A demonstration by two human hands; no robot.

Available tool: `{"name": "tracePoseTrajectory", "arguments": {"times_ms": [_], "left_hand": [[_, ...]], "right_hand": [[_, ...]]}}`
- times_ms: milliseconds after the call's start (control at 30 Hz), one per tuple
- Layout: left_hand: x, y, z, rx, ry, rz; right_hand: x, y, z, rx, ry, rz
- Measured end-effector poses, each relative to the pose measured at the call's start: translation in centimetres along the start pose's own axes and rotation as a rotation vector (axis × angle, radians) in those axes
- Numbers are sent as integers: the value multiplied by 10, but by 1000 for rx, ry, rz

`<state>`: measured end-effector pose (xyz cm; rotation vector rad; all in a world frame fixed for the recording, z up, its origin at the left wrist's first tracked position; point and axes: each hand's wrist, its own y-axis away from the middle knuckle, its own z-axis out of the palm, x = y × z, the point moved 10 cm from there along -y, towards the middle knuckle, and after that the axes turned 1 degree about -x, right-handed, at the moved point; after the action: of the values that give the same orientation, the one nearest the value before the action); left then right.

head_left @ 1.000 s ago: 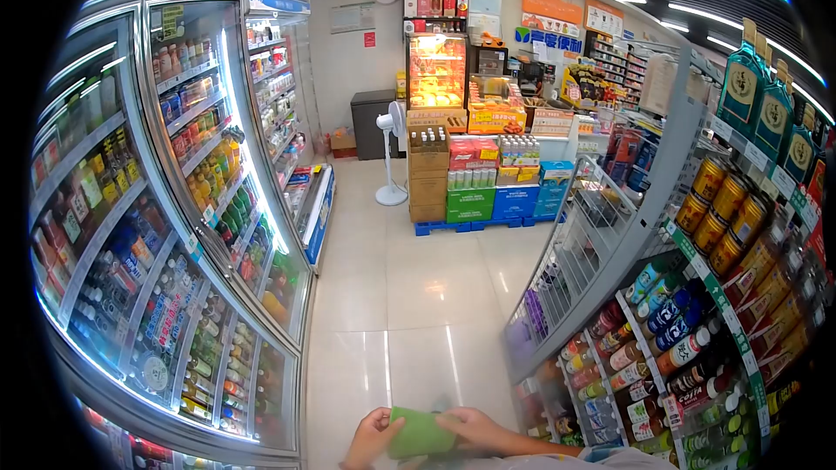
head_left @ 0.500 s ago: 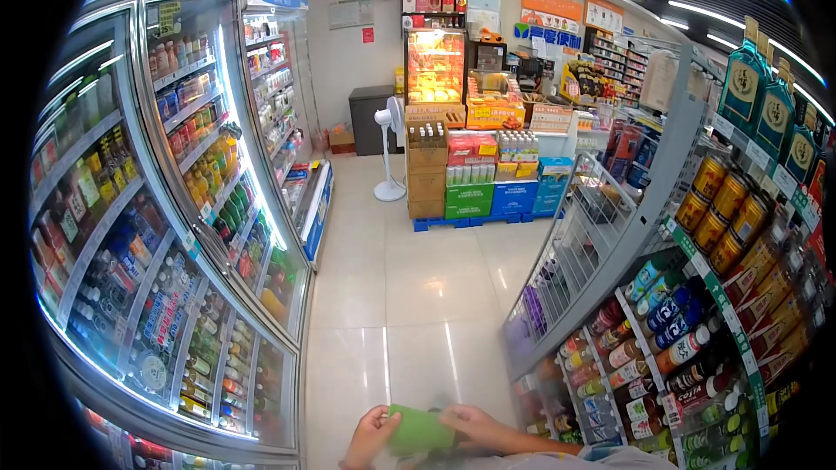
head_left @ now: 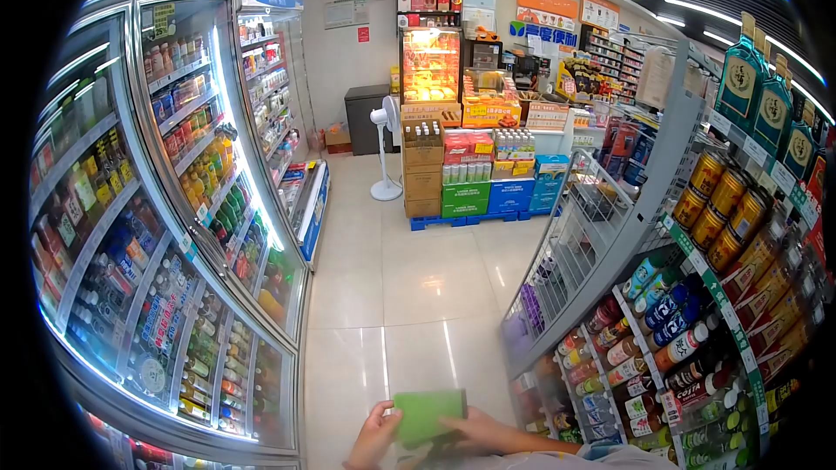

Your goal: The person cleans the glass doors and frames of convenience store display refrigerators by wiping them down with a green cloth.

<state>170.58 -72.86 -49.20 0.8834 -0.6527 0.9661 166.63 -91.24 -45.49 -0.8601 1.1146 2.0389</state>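
A green, flat, roughly rectangular cloth (head_left: 425,412) is in front of me at the bottom of the view, above the tiled floor. It seems folded, though motion blurs its lower part. My left hand (head_left: 377,431) pinches its left edge between thumb and fingers. At the lower right of the cloth is my right hand (head_left: 475,429), its fingers closed against it and partly smeared by motion. A dark strip shows along the cloth's right edge.
Glass-door drink fridges (head_left: 174,235) line my left. On my right stand shelves of bottles (head_left: 662,357) and cans (head_left: 712,200), with a wire rack (head_left: 566,244) beyond. Ahead are a white fan (head_left: 382,152), stacked drink cartons (head_left: 466,200) and a counter with a lit food warmer (head_left: 430,70).
The green cloth has risen slightly and spread wider to the right, its upper edge now flat. My right hand has shifted a little right and down; the left stays nearly in place.
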Motion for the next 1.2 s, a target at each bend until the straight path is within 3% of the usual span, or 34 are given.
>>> {"name": "tracePoseTrajectory", "arguments": {"times_ms": [67, 267, 500, 567, 1200], "left_hand": [[0, 7, 7, -119, -218, -23], [-6, 10, 10, -95, -320, -179], [-5, 2, -1, -51, -230, -107], [6, 5, 9, -90, -214, 20], [-5, 4, 8, 4, -129, 34]], "right_hand": [[3, -3, -6, 23, -77, 11], [13, -5, -13, 60, -171, 43], [28, -10, -16, -1, -144, 82], [36, -16, -19, -14, -128, 67], [39, -15, -30, 15, -316, 100]]}}
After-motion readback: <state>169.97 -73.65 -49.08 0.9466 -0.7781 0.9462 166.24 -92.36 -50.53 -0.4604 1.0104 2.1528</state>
